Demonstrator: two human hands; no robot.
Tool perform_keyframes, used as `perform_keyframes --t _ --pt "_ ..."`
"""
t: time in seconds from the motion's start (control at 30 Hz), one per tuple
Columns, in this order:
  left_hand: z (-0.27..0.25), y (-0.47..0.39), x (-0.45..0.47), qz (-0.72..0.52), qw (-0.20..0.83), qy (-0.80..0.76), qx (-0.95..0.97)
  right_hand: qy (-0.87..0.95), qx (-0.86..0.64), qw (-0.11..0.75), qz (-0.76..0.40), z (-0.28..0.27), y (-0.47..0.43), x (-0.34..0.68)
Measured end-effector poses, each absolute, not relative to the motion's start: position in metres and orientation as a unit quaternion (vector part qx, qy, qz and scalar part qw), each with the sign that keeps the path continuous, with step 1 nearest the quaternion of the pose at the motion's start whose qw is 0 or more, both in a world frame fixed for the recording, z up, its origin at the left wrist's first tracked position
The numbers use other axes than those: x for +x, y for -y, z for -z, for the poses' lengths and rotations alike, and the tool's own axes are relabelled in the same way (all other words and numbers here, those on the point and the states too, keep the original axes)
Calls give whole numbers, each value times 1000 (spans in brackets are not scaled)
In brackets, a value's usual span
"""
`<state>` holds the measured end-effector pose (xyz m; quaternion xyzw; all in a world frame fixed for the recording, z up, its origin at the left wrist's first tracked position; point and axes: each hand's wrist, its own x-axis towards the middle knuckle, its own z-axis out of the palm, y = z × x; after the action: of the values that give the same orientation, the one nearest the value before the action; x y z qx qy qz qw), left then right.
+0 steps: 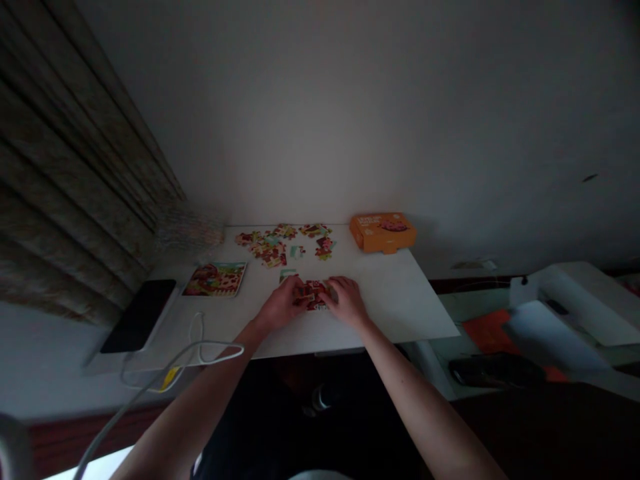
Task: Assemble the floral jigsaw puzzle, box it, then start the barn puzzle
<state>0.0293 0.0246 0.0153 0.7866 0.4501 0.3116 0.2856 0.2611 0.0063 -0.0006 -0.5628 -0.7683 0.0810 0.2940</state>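
Close to the front edge of the white table, a few red and white puzzle pieces (315, 291) lie between my two hands. My left hand (284, 305) is closed, with its fingertips pinching a puzzle piece at the left side. On the right side, my right hand (349, 299) curves its fingers and thumb over the pieces and grips their edge. My fingers cover part of the pieces, so I cannot tell whether they are joined. A pale green piece (287, 273) sits just beyond my left hand.
Loose puzzle pieces (270, 250) spread along the back of the table (400, 300). An orange puzzle box (383, 233) stands at the back right. A picture card (215, 279), a black tablet-like device (140, 317) and a white cable (200, 343) are at the left.
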Motion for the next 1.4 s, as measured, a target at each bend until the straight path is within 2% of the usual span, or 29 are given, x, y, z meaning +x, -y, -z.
perform_keyframes --t 0.1,0.2,0.3,0.47,0.73,0.93,1.03,1.1,1.23,1.3,1.4 --pt "-19 -3 15 -292 256 -415 823 740 -568 341 -114 -3 -2 258" --pt "-20 11 6 -271 220 -394 850 703 -549 390 -229 -11 7 243" --pt "-20 17 0 -245 201 -385 867 689 -494 386 -363 -18 14 221" --pt "-23 21 -9 -210 189 -378 882 674 -491 367 -413 -18 16 198" --pt "-14 35 -15 -355 164 -436 811 470 -494 464 -566 -6 20 182" --pt "-9 41 -17 -351 147 -439 814 396 -461 506 -612 -4 31 165" --pt "-7 35 -23 -339 135 -429 827 453 -481 484 -574 -1 31 166" --pt "-6 28 -29 -323 132 -424 836 541 -521 456 -477 -1 28 173" --pt "-7 10 -37 -264 117 -402 869 713 -574 354 -190 -6 19 191" --pt "-8 2 -38 -236 109 -400 879 761 -562 305 -112 -5 16 198" --pt "-8 -6 -37 -204 98 -400 888 794 -540 271 -66 2 16 201"
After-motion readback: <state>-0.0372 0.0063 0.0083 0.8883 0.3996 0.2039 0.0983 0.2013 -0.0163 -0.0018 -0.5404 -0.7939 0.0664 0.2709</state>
